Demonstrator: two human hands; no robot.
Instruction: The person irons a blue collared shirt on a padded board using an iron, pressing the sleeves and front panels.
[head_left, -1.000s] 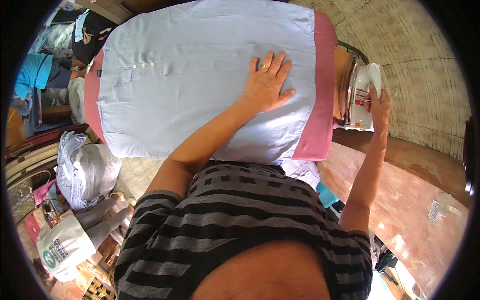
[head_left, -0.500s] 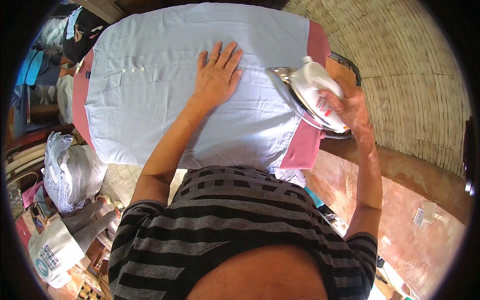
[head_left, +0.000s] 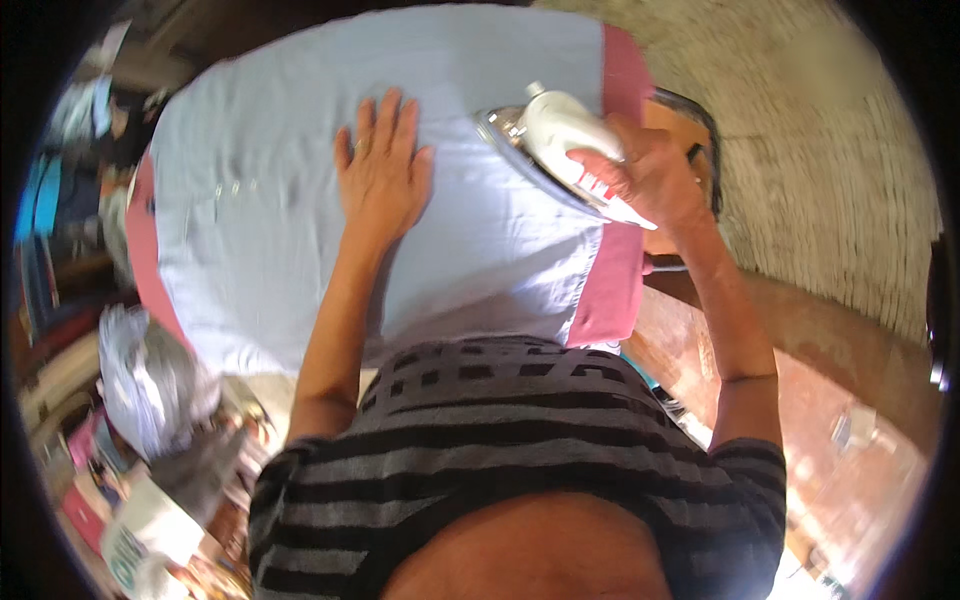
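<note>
A light blue garment [head_left: 270, 270] with a few small buttons lies spread over an ironing board with a dark pink cover [head_left: 608, 290]. My left hand [head_left: 385, 180] rests flat on the cloth, fingers stretched forward and slightly apart. In my right hand [head_left: 650, 175] is a white clothes iron [head_left: 565, 135], gripped by its handle. Its metal soleplate edge faces left on the right part of the garment, and its heel reaches over the pink cover. Whether the whole soleplate touches the cloth cannot be made out.
Beyond the board's right end is a dark metal frame with a brown panel [head_left: 685, 135]. A woven wall [head_left: 800, 150] stands at the right, above a reddish-brown surface [head_left: 800, 400]. Plastic-wrapped clothes [head_left: 145, 380] and a white bag [head_left: 150, 535] crowd the lower left.
The iron in my right hand has moved left and slightly away from me across the garment. My left hand appears farther left, still flat; the whole view has also shifted and tilted.
</note>
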